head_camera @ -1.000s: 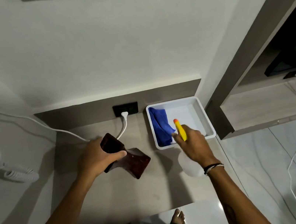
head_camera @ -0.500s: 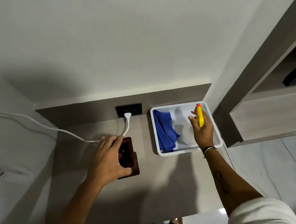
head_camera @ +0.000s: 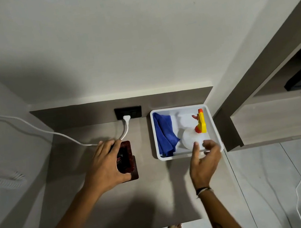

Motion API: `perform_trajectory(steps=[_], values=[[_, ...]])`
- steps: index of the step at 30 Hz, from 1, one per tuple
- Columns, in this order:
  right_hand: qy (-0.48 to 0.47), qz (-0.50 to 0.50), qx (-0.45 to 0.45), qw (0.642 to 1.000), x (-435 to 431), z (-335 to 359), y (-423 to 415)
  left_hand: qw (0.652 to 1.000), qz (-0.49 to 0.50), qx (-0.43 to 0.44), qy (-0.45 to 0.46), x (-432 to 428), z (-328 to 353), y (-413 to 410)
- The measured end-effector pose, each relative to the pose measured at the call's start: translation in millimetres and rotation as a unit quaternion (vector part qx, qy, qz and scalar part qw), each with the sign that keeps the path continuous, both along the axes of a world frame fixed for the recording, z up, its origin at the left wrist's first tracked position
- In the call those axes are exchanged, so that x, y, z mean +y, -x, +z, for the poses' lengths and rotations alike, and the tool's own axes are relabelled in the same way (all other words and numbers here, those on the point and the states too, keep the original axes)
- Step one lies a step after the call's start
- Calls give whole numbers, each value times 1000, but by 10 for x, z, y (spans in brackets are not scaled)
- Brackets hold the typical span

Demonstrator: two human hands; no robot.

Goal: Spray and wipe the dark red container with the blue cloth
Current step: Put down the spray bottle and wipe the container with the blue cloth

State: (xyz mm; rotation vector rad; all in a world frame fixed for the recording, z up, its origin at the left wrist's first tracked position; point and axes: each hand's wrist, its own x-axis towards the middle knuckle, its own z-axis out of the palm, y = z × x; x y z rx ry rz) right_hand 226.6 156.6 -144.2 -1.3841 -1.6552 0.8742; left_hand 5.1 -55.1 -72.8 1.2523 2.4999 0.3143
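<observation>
My left hand (head_camera: 105,163) clasps the dark red container (head_camera: 126,160) on the counter (head_camera: 159,197). My right hand (head_camera: 205,159), open and empty, is nearest the blue cloth (head_camera: 164,134), lying lengthwise in the tray (head_camera: 215,129), forward-left.

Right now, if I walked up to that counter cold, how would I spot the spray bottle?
Find the white tray at the counter's back right corner, beside the wall socket. Inside it, a blue cloth fills the left side; the spray bottle stands on the right. It alone has a round white body and a yellow and orange trigger head.
</observation>
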Motion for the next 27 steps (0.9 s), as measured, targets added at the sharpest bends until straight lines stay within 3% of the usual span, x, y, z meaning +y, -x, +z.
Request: perform_trajectory(steps=[3,7,11,16,19,24,27], values=[[-28,150,-77,985,-198,-79,175,1000,0,2,2,-14,-18,6],[-28,337,-261,904,86,-126,692,1000,-3,14,-10,-18,-52,6],[-35,405,-422,810,451,-168,1084,1000,-3,16,-3,-29,-104,25],[-38,445,-494,746,562,-338,1184,1000,-6,26,-9,-52,-166,32],[-50,451,-500,737,547,-441,1149,999,-10,27,-15,-61,-167,27],[-16,462,-447,766,610,-460,1157,999,-12,30,-28,-55,-178,9],[-27,461,-460,759,629,-522,1136,999,-6,29,-37,-55,-146,-8]])
